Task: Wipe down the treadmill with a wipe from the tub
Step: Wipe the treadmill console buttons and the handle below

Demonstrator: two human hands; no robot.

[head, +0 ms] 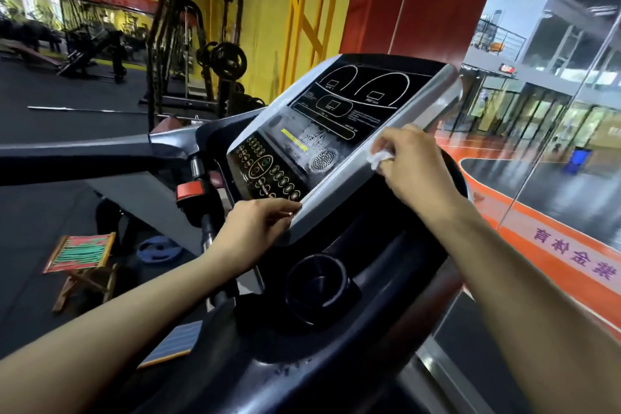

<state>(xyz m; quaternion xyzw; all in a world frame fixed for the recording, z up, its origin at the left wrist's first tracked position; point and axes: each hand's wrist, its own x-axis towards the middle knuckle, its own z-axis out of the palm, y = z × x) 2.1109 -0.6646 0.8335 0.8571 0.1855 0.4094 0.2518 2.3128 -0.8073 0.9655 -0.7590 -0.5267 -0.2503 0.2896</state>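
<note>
While right hand [415, 161] wipes console [322, 131], cupholder [317, 286], folding stool [84, 254] nearby

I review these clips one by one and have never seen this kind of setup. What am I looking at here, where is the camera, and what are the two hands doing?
The one camera sits on a person's head, looking down at their own arms in a gym. The tilted panel is a treadmill console with buttons and a dark display. The right hand holds a crumpled white wipe against the console's silver right edge. The left hand grips the console's lower corner. Below lies an empty cup holder. No tub shows.
</note>
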